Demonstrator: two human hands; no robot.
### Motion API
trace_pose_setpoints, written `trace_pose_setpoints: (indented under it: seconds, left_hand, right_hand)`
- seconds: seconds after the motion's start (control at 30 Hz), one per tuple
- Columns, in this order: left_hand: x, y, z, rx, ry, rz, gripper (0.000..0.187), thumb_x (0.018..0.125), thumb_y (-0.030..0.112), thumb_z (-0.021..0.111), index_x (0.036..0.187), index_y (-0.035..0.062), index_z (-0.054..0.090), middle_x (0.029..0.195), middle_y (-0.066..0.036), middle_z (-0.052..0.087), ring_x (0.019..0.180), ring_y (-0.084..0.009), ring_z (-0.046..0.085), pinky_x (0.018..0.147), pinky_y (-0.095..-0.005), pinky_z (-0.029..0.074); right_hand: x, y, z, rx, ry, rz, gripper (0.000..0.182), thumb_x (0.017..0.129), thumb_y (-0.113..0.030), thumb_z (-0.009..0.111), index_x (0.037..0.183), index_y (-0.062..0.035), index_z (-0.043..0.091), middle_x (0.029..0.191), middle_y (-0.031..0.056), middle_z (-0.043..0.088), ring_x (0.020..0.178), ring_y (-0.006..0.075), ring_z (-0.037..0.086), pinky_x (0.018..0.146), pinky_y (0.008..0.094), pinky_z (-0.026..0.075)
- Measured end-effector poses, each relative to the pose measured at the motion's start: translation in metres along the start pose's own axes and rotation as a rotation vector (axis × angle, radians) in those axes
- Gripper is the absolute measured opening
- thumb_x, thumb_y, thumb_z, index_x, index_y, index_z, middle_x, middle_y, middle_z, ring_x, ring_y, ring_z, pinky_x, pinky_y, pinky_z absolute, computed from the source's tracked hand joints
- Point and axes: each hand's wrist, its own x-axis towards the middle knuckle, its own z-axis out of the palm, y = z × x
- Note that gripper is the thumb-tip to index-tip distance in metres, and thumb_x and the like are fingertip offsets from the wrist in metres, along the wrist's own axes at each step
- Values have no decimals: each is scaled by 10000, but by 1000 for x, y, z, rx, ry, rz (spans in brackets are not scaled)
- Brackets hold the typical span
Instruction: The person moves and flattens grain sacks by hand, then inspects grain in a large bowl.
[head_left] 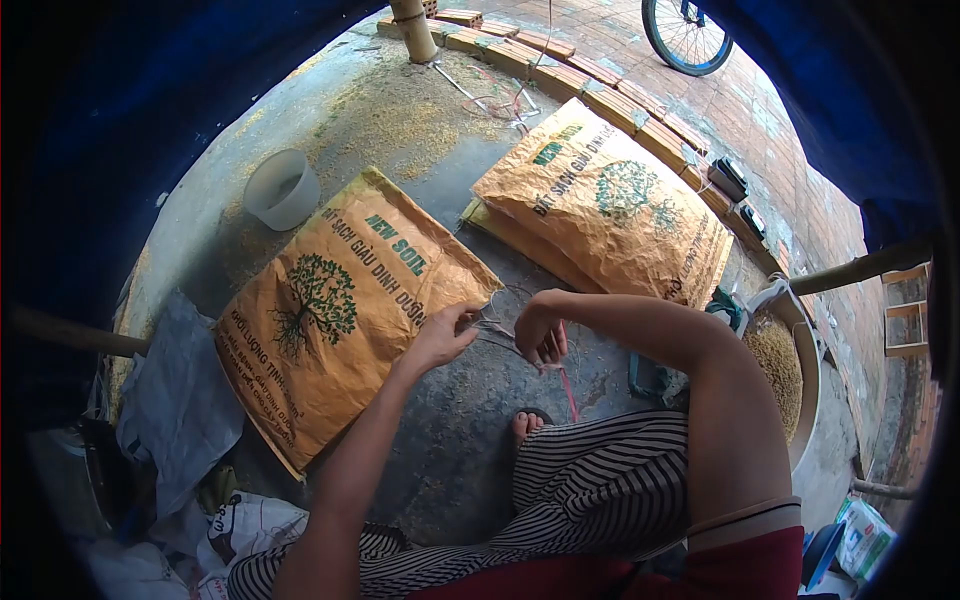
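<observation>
The left hand pinches the corner of an orange soil sack, its fingers closed on the sack's edge and a thin string. Just beside it, the right hand curls shut around a pink cord that trails down toward a sandalled foot. Beyond the fingers lies a 2nd sack; far off to their left stands a white bucket. A basin of grain sits right of them.

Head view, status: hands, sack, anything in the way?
Left hand pinching the near sack at its corner seam. Right hand gripping thin string. Second sack lies apart; nothing blocking.
</observation>
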Motion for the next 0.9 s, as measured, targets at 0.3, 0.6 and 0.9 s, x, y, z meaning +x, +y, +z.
trace_pose_setpoints:
  seconds: [0.3, 0.6, 0.9]
  left_hand:
    - [-16, -12, 14, 100, -103, 18, 387, 767, 178, 608, 1105, 6, 534, 1023, -199, 586, 946, -312, 576, 824, -359, 459]
    - [-45, -22, -109, 119, 390, 6, 382, 802, 196, 596, 1130, 10, 535, 1046, -174, 596, 980, -259, 579, 839, -331, 450]
    - [-212, -234, -230, 113, 1041, -865, 808, 712, 328, 695, 1312, -27, 286, 1301, -221, 388, 1204, -330, 386, 978, -397, 345]
  right_hand:
    - [-15, 14, -46, -420, 711, 7, 390, 749, -346, 602, 942, -8, 631, 849, 141, 650, 744, 237, 646, 636, 343, 540]
    - [-5, -45, -88, -227, 836, -313, 399, 766, -321, 541, 981, 12, 584, 864, 164, 628, 777, 269, 622, 651, 344, 514]
    - [41, -80, -122, -176, 1111, -202, 746, 741, -462, 593, 1224, 64, 377, 1134, 285, 499, 1089, 381, 463, 897, 401, 401]
